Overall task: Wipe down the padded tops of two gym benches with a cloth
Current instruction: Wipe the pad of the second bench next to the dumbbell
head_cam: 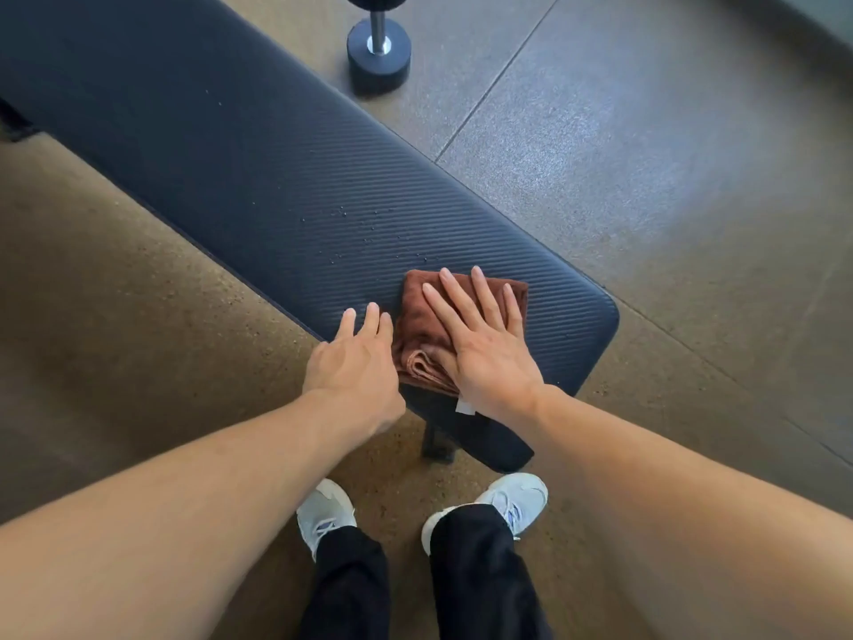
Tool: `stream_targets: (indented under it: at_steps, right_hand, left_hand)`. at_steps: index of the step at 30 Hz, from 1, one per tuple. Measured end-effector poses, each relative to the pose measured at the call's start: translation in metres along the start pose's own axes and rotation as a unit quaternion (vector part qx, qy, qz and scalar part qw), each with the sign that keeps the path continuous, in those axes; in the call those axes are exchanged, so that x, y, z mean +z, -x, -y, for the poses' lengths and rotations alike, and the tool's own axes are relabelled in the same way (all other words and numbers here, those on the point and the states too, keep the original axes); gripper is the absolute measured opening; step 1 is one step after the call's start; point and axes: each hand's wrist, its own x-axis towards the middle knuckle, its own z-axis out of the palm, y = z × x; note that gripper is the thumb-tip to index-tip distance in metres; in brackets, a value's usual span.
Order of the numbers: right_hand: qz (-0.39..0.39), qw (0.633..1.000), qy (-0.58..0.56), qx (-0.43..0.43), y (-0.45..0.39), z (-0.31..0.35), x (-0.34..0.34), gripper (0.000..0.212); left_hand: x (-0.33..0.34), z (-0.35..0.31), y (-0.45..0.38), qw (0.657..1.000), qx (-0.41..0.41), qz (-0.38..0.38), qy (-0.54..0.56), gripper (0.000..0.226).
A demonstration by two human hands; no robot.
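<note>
Person stands at the near end of a long dark navy padded bench top (286, 177) with fine diagonal ribbing, vinyl-looking, rounded corners. A folded rust-brown terry cloth (417, 325) lies on that near end, close to the edge facing the person, small white tag poking out at the near side. Right hand (480, 344) lies flat on the cloth, fingers straight and spread, palm pressing down, nothing pinched. Left hand (355, 358) sits just beside the cloth on its left, over the pad edge, fingers loosely extended, holding nothing; can't tell if it touches the pad.

Handling guess: cloth is light, soft, floppy, several layers thick, so it will bunch or unfold if dragged by one corner. Best driven with a flat palm over the middle of the fold, as now, or pinched at the rolled fold edge near the wrist to lift. Pad likely gives a bit under pressure and the ribs should add drag. Small droplets (369, 228) bead on the ribbing just beyond the cloth, so the surface is likely slick there.

Floor is speckled brown rubber tile with seams. A black round-headed dumbbell (378, 53) with a metal handle stands well beyond, on the floor past the bench's far side. White trainers and black trousers below
</note>
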Motion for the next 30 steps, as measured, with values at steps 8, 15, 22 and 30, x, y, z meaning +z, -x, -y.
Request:
stream_targets:
  at_steps: [8,15,22,30]
  right_hand:
    - [-0.081,0.997,-0.012,-0.002,-0.071,-0.033,-0.037,0.063]
    - [-0.098,0.980,-0.131,0.110,-0.069,-0.078,-0.049,0.060]
    - [-0.202,0.961,-0.111,0.153,0.046,-0.064,0.007,0.056]
    - [-0.193,0.941,-0.175,0.214,0.082,-0.037,0.037,0.061]
  left_hand:
    - [0.005,-0.021,0.000,0.998,-0.035,-0.023,-0.052,0.097]
    - [0.030,-0.011,0.009,0.990,-0.021,-0.103,0.091,0.099]
    - [0.025,-0.051,0.011,0.979,0.075,-0.120,0.146,0.105]
    - [-0.015,-0.094,-0.024,0.986,0.075,-0.099,0.110,0.110]
